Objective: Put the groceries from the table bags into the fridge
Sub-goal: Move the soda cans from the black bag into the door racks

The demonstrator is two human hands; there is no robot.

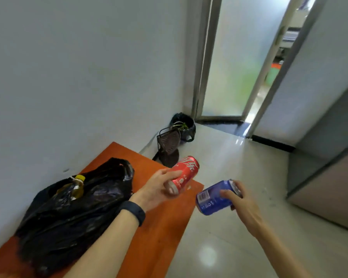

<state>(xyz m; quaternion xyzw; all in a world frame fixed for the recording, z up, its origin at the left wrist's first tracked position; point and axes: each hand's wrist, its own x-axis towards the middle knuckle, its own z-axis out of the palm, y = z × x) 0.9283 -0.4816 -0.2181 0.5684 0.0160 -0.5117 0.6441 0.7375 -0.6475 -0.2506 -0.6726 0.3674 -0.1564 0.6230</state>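
Fingers (174, 174) of the left hand (156, 189) are wrapped around a red cylindrical metal soda can (184, 174), which is tilted with its top pointing up and away, held in the air above the far right corner of the orange wooden desk (159, 227). A dark band (133, 212) sits on that wrist. On the desk, left of the red can, lies a crumpled black plastic bag (68, 213) with its mouth open; a clear bottle of yellowish liquid with a yellow cap (76, 186) pokes out of it near the wall. Beyond the desk's far edge, on the floor in the room corner, stand a black mesh basket (168, 142) and a dark bin with some green in it (183, 124). Right of the desk, past its edge and over the glossy pale tiled floor (229, 247), the right hand (241, 203) has its fingers clamped on a blue cylindrical metal can (216, 197), tipped on its side with a barcode facing the camera. Farther right of the desk stands a grey fridge cabinet (329, 177), doors closed, well apart from both cans.
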